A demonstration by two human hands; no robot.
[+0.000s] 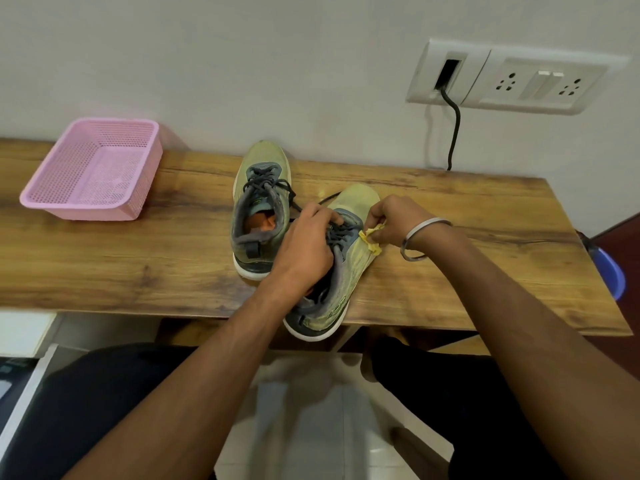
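Dark-clad knees (104, 393) fill the bottom of the view; above them both forearms reach to the near shoe (353, 268), an olive-yellow knit trainer lying on the wooden table (138, 258) with its toe toward the wall and its heel overhanging the table's front edge. Left hand (306, 237): fingers curled over the laced throat of the near shoe, gripping it from above and steadying it. Right hand (394, 216): fingertips closed in a pinch on a small crumpled yellow cloth (372, 239), which touches the near shoe's right flank just beside the laces; a metal bangle (427, 222) circles that wrist. A second shoe (259, 206) of the same pair stands upright just left of the near shoe; whether the two touch cannot be told. A pink mesh basket (86, 211) sits well to the left of the near shoe, by the wall. A socket plate (519, 77) with a black cable (453, 133) hanging from it lies above and to the right of the near shoe. Handling, as judged: the near shoe is probably light, with a soft upper that dents under pressure and a firmer sole, so wiping strokes could tip it or push it off the edge. The laced throat and collar give the surest hold. The cloth is limp and needs a pinch grip.
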